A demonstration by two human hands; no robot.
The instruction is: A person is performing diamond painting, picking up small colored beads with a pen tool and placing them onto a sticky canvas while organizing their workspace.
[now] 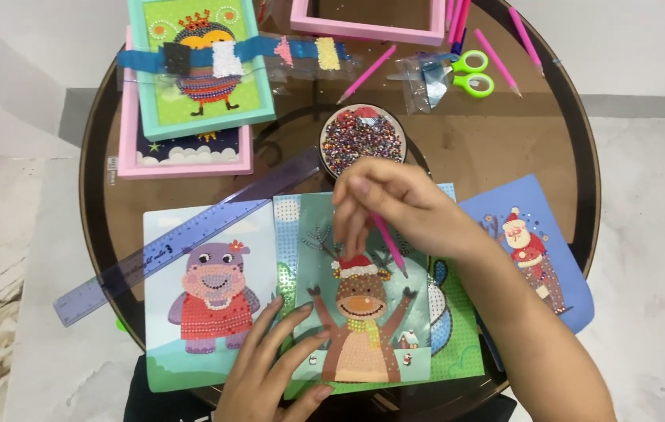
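Pink pen (388, 241) sits pinched in the right hand (395, 207), its tip down by the red hat on the reindeer picture (361, 312). Flat and spread, the left hand (270, 367) presses the picture's lower left corner, holding nothing. Beside it lies a hippo picture (207, 301) under a purple ruler (184, 242); a bowl of beads (362, 141) stands just beyond the right hand on the round table (496, 148).

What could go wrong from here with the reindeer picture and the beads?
The bead dish sits just beyond the right hand, so a backward sweep might tip it. The left hand pins only the reindeer picture's lower corner; it may slide. The ruler overhangs the table edge and could fall.
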